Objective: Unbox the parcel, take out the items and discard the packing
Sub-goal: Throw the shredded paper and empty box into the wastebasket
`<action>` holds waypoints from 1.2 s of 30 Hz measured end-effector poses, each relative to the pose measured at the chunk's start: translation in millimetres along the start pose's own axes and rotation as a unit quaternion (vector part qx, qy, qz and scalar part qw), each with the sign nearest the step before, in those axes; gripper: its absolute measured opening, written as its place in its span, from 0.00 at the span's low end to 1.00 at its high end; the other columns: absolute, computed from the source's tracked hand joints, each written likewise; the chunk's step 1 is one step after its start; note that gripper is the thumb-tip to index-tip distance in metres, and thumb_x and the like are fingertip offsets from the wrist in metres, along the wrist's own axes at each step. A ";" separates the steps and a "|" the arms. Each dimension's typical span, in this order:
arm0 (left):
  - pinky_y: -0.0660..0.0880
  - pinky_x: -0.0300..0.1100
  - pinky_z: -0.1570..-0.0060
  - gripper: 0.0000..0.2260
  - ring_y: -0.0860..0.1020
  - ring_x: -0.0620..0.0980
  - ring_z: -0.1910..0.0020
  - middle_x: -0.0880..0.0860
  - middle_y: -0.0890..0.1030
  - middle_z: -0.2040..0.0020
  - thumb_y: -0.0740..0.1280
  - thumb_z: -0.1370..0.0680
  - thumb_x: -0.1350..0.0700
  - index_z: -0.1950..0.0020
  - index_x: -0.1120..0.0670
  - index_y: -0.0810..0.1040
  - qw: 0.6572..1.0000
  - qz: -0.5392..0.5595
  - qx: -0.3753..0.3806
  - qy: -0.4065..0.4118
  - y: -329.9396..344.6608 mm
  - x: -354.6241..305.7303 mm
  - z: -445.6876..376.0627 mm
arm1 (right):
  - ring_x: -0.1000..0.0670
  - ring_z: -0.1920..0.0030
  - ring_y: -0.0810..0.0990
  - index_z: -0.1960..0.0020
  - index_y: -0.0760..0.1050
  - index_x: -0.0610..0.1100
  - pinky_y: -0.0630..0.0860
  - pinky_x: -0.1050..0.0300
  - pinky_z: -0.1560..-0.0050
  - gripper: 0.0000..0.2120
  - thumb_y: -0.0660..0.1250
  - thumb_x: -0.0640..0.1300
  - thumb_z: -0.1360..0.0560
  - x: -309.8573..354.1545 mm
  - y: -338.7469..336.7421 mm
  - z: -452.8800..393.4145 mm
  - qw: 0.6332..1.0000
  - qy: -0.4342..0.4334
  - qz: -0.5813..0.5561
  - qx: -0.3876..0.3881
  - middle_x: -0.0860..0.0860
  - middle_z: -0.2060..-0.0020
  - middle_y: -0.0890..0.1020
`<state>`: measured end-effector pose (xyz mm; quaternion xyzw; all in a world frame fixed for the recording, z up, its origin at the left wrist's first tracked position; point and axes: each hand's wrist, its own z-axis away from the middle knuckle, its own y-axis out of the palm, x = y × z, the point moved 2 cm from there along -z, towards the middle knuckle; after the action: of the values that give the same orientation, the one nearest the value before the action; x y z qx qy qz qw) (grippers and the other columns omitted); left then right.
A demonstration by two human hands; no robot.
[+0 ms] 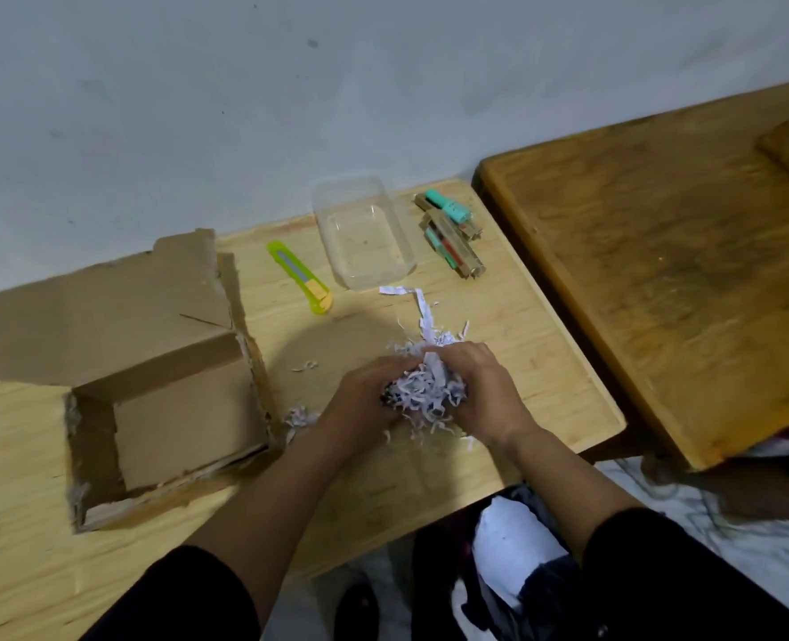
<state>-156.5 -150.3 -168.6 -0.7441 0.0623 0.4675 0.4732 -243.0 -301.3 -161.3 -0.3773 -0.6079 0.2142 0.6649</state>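
Black sleeves at bottom edge, bare forearms reaching forward over pale wooden tabletop (512, 316).

Left hand (363, 394) and right hand (485, 390) cupped together, fingers (464, 358) curled around a wad of white shredded paper packing (427, 393); wad pressed between both palms, resting on or just above tabletop, cannot tell which. Loose shreds spilling below the fingers and beyond them.

Small clump of stray white shreds (297, 417) just left of left hand, beside box wall. A few more scraps a little farther out, left of the fingers.

Open brown cardboard box (189, 427) left of left hand, flaps torn and ragged, big flap folded back toward the wall; inside bare cardboard showing.

Long white paper strip (418, 305) trailing away from the wad, beyond the fingers.

Farther out, beyond and left of the fingers: lime-green and yellow plastic utility knife (300, 282), flat on tabletop. Straight beyond the fingers: clear rectangular plastic container (364, 233), open top. To its right, bundle of small wooden pieces with a teal plastic item on top (450, 235); details too small to tell.

Darker, worn wooden second table (660, 252) well right of right hand. Grey wall (244, 85) behind everything.
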 end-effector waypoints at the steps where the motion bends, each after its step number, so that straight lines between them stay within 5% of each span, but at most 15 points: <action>1: 0.67 0.26 0.49 0.22 0.81 0.51 0.49 0.58 0.83 0.48 0.73 0.39 0.58 0.45 0.58 0.81 1.000 0.009 -0.004 -0.009 -0.6 -3.8 -1.6 | 0.44 0.45 0.73 0.39 0.76 0.46 0.65 0.64 0.52 0.28 0.74 0.35 0.37 2.1 -1.5 0.2 1.000 0.010 0.004 -0.007 0.45 0.47 0.80; 7: 0.65 0.18 0.52 0.23 0.80 0.50 0.50 0.57 0.83 0.48 0.77 0.38 0.65 0.44 0.59 0.81 0.998 0.052 0.007 -0.026 -8.7 -36.8 -12.5 | 0.45 0.45 0.76 0.41 0.78 0.44 0.63 0.69 0.51 0.22 0.71 0.33 0.34 22.4 -36.1 18.2 0.996 0.059 -0.014 -0.062 0.44 0.48 0.80; 12: 0.70 0.30 0.48 0.25 0.80 0.51 0.49 0.58 0.83 0.48 0.73 0.35 0.48 0.43 0.61 0.79 0.995 0.070 0.064 0.027 -3.7 -96.5 -15.7 | 0.43 0.44 0.77 0.41 0.77 0.41 0.66 0.64 0.46 0.22 0.71 0.32 0.34 32.2 -82.5 53.0 0.991 0.096 0.005 -0.096 0.43 0.47 0.80; 17: 0.63 0.18 0.49 0.29 0.73 0.36 0.48 0.50 0.78 0.45 0.71 0.37 0.46 0.39 0.58 0.77 0.984 0.137 0.112 0.023 32.9 -152.6 -1.1 | 0.44 0.44 0.76 0.40 0.76 0.41 0.63 0.69 0.49 0.22 0.70 0.32 0.33 21.7 -123.0 117.5 0.982 0.156 0.016 -0.110 0.42 0.45 0.79; 21: 0.66 0.21 0.48 0.23 0.78 0.48 0.48 0.58 0.81 0.46 0.76 0.34 0.56 0.41 0.61 0.78 0.980 0.136 0.144 0.006 88.7 -180.5 27.7 | 0.45 0.46 0.77 0.42 0.78 0.43 0.65 0.65 0.50 0.20 0.71 0.34 0.34 -1.9 -132.6 184.0 0.969 0.218 0.021 -0.112 0.43 0.48 0.80; 24: 0.74 0.34 0.46 0.19 0.81 0.54 0.49 0.59 0.83 0.47 0.71 0.29 0.56 0.41 0.63 0.77 0.969 0.120 0.215 0.028 142.7 -192.5 53.2 | 0.45 0.45 0.77 0.42 0.78 0.43 0.65 0.67 0.51 0.20 0.72 0.35 0.34 -32.3 -123.9 231.7 0.960 0.263 0.011 -0.094 0.44 0.47 0.81; 29: 0.67 0.40 0.36 0.19 0.74 0.50 0.37 0.52 0.77 0.37 0.68 0.25 0.56 0.35 0.54 0.73 0.953 0.121 0.255 -0.110 232.8 -175.4 91.6 | 0.42 0.43 0.76 0.36 0.74 0.43 0.69 0.61 0.45 0.23 0.69 0.36 0.31 -91.5 -89.8 286.7 0.942 0.332 -0.018 -0.055 0.41 0.43 0.78; 36: 0.63 0.47 0.32 0.30 0.65 0.57 0.30 0.59 0.64 0.28 0.63 0.24 0.63 0.25 0.58 0.53 0.945 0.028 0.255 -0.202 303.6 -154.3 112.7 | 0.43 0.33 0.68 0.28 0.62 0.44 0.65 0.58 0.36 0.35 0.73 0.42 0.31 -157.7 -49.2 311.0 0.930 0.361 -0.060 0.021 0.42 0.33 0.70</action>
<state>-476.4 -283.6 -261.2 -0.4861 0.1036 0.5899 0.6364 -579.9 -374.3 -233.2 -0.3782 -0.3436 0.0354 0.8589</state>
